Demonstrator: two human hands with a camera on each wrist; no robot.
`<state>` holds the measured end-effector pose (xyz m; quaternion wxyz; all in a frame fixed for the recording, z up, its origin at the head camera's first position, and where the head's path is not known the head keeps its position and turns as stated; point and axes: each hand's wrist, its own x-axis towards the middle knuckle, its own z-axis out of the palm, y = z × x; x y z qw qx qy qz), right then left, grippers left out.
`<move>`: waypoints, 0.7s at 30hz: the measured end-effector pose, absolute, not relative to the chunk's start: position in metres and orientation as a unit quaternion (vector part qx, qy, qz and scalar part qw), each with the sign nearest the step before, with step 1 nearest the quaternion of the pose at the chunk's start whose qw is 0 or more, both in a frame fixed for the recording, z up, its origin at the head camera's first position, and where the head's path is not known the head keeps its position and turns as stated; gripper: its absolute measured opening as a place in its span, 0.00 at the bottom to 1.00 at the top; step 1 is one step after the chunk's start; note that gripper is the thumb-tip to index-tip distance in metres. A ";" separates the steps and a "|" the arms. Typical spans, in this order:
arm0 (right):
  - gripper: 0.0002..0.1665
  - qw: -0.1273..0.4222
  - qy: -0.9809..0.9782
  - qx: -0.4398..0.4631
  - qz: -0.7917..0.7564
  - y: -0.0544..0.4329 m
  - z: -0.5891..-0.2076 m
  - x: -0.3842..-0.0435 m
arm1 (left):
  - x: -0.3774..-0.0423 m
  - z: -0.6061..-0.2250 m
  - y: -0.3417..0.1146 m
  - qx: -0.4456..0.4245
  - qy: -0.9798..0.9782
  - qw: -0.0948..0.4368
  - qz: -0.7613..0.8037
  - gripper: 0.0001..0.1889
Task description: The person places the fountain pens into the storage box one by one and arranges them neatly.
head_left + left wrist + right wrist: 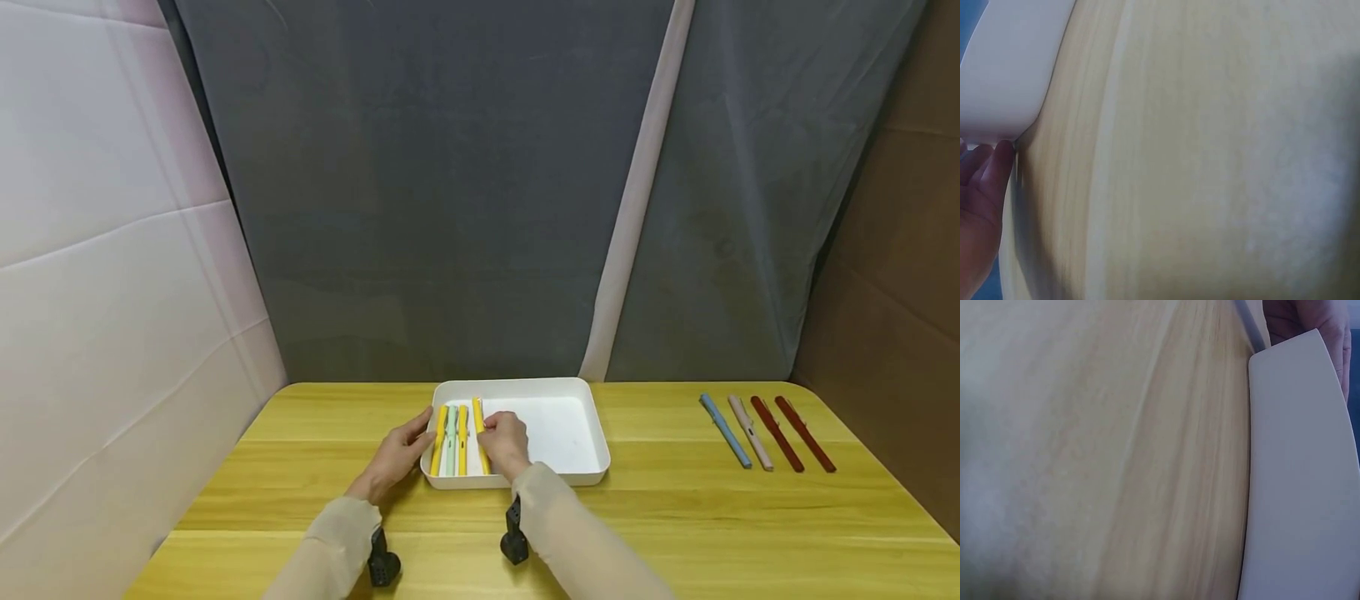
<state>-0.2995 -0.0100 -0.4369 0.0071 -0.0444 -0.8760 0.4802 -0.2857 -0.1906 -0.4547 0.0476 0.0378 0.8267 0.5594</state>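
A white tray [558, 432] sits on the table with pens lined up in its left part. My left hand [396, 457] holds the tray's left side, thumb at the rim and fingers along the outer wall; in the left wrist view its fingertips [1002, 153] touch the tray's corner. Inside the tray, my right hand [507, 443] pinches a yellow pen [477, 415] from its right side. To the left of that pen lie a yellow pen [439, 440], a mint green pen [452, 437] and another yellow pen [462, 442]. The right hand's fingertips are partly hidden.
On the table's right side lie a blue pen [725, 431], a pinkish-beige pen [751, 432] and two dark red pens, one inner [777, 433] and one outer [805, 433]. Grey cloth [450, 208] hangs behind the wooden table [660, 508].
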 end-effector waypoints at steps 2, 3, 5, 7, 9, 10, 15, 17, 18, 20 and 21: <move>0.08 0.008 -0.878 -0.044 0.477 -0.011 -0.437 -0.300 | -0.286 -0.454 -0.191 0.040 0.828 0.046 0.558 0.28; 0.08 0.008 -0.878 -0.045 0.477 -0.012 -0.438 -0.301 | -0.286 -0.454 -0.191 0.042 0.827 0.045 0.559 0.28; 0.08 0.007 -0.877 -0.046 0.478 -0.013 -0.438 -0.301 | -0.285 -0.454 -0.192 0.043 0.827 0.044 0.559 0.28; 0.08 0.007 -0.877 -0.048 0.477 -0.013 -0.438 -0.302 | -0.286 -0.455 -0.192 0.040 0.828 0.044 0.558 0.29; 0.09 0.008 -0.877 -0.048 0.477 -0.014 -0.437 -0.302 | -0.286 -0.454 -0.192 0.038 0.829 0.044 0.556 0.29; 0.09 0.009 -0.878 -0.048 0.476 -0.015 -0.437 -0.302 | -0.286 -0.454 -0.192 0.036 0.829 0.046 0.555 0.29; 0.09 0.017 -0.889 -0.029 0.457 -0.019 -0.438 -0.302 | -0.285 -0.453 -0.192 0.031 0.829 0.048 0.557 0.29; 0.08 0.022 -0.895 -0.023 0.445 -0.021 -0.438 -0.303 | -0.284 -0.453 -0.192 0.034 0.831 0.046 0.554 0.28; 0.08 0.022 -0.897 -0.021 0.442 -0.022 -0.438 -0.303 | -0.284 -0.453 -0.192 0.037 0.832 0.045 0.552 0.28; 0.07 0.022 -0.898 -0.021 0.438 -0.022 -0.439 -0.304 | -0.284 -0.453 -0.192 0.041 0.832 0.043 0.551 0.28; 0.07 0.024 -0.900 -0.020 0.436 -0.022 -0.440 -0.304 | -0.284 -0.453 -0.192 0.041 0.833 0.042 0.550 0.28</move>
